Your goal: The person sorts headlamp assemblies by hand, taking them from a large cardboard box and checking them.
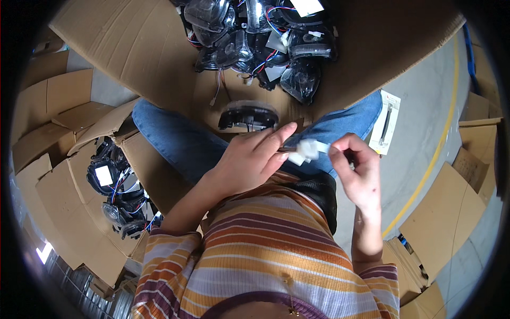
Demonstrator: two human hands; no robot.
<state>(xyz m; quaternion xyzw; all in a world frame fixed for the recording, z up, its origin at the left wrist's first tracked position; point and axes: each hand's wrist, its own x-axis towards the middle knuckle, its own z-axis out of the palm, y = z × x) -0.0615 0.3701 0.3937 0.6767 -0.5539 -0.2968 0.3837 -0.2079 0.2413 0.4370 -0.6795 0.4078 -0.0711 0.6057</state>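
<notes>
My left hand is over my lap with thumb and fingers closed on a thin dark cable. At the cable's end is a blurred white piece, perhaps a connector; its exact kind is unclear. Between thumb and forefinger, my right hand pinches a short white strip that runs to that white piece. Just beyond my left hand lies a black lamp unit with a clear cover, at the near edge of a large carton. Part of it is hidden behind my fingers.
The big open carton ahead holds several wrapped black lamp units with coloured wires. More lamps fill a box at left. A white box stands by my right knee. Flattened cartons lie on the right.
</notes>
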